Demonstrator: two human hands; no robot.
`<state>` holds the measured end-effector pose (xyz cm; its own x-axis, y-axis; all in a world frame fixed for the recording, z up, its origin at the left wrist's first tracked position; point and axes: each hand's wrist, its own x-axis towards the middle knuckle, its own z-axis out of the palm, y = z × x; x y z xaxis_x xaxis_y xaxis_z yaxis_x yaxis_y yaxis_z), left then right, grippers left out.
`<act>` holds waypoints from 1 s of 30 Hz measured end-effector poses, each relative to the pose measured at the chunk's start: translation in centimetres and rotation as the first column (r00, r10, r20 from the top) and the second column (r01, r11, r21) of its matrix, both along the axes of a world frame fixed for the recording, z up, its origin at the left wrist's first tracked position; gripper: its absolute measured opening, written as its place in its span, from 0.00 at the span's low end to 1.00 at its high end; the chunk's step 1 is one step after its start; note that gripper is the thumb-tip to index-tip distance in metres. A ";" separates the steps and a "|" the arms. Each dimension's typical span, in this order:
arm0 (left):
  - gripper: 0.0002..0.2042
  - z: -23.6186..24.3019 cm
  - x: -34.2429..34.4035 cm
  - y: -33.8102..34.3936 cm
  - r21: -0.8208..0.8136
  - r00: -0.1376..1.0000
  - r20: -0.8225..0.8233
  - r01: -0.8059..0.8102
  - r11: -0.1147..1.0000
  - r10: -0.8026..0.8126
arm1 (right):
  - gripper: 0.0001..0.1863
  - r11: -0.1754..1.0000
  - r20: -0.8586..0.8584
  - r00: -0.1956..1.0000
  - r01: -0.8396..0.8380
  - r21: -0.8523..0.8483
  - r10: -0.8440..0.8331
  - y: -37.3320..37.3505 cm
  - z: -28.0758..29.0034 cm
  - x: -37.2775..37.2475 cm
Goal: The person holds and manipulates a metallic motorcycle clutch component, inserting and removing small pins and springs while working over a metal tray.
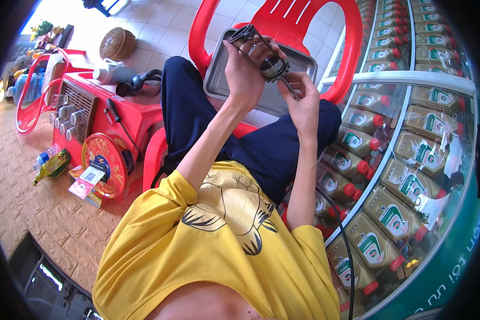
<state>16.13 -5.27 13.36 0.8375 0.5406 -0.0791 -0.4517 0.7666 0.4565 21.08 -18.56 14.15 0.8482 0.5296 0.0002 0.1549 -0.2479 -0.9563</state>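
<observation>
- Head view: both your hands are raised over your lap, working on one dark mechanical part (274, 68).
- Location of the part: up above the grey metal tray (218, 82), between your two hands; it has a black frame-like end, a round dark body and a thin rod pointing down toward your right side.
- Your left hand (244, 72): fingers curled around the frame end and body, thumb on the near side; the exact fingertip contacts are partly hidden behind the part.
- Your right hand (302, 98): thumb and fingers drawn together, pinching the thin rod just below the body.
- Tray: sits in the red plastic chair (352, 53) facing you, beyond your knees.
- To your left: a red table (138, 114) bearing glass mugs (69, 117) on a slatted stand; a round red tin (105, 165) stands at its near side.
- Beyond the table: a woven basket (117, 44) on the tiled floor.
- To your right: gold bottles (413, 184) with red caps, in rows behind glass.
</observation>
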 end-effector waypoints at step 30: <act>0.39 0.1 -0.2 0.2 0.035 1.000 0.006 -0.006 0.999 0.006 | 0.12 0.988 0.081 0.994 -0.059 -0.141 0.071 -0.3 0.0 0.7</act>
<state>15.96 -5.06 13.43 0.8347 0.5479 -0.0551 -0.4590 0.7476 0.4800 21.78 -18.89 14.11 0.8118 0.5838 -0.0058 0.2546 -0.3629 -0.8964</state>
